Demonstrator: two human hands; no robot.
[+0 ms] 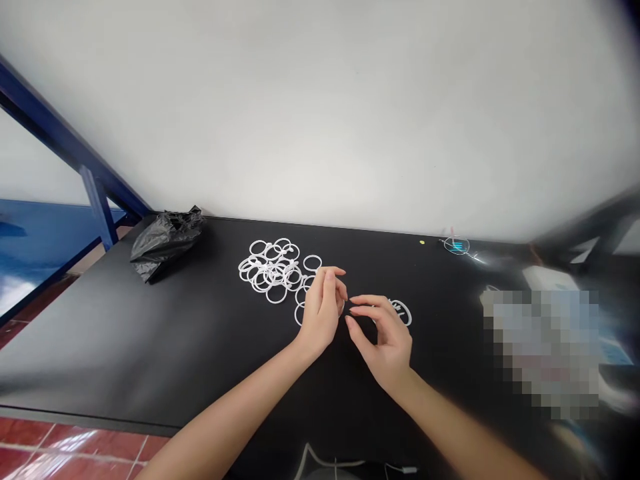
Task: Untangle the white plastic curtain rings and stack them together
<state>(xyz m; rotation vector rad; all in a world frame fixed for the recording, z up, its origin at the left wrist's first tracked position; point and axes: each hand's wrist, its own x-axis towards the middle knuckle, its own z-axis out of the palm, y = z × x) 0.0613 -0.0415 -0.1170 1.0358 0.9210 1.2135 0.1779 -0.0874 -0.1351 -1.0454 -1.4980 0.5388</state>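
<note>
My left hand [323,313] is raised over the black table with its fingers curled and the thumb pressed in. A small part of a white ring [343,307] shows at its fingertips; the rest is hidden behind the hand. Just to the right, my right hand [387,337] faces it, thumb and fingers apart and nothing visible between them. Left of my hands lies a loose pile of thin white rings [276,293], some with small knobs. A few more rings [409,315] lie partly hidden behind my right hand.
A crumpled black plastic bag [167,239] lies at the back left of the table [210,347]. At the back right are eyeglasses or a thin wire-like loop [457,245]; I cannot tell which. A blurred-out package [545,353] sits at right. A white wall rises behind.
</note>
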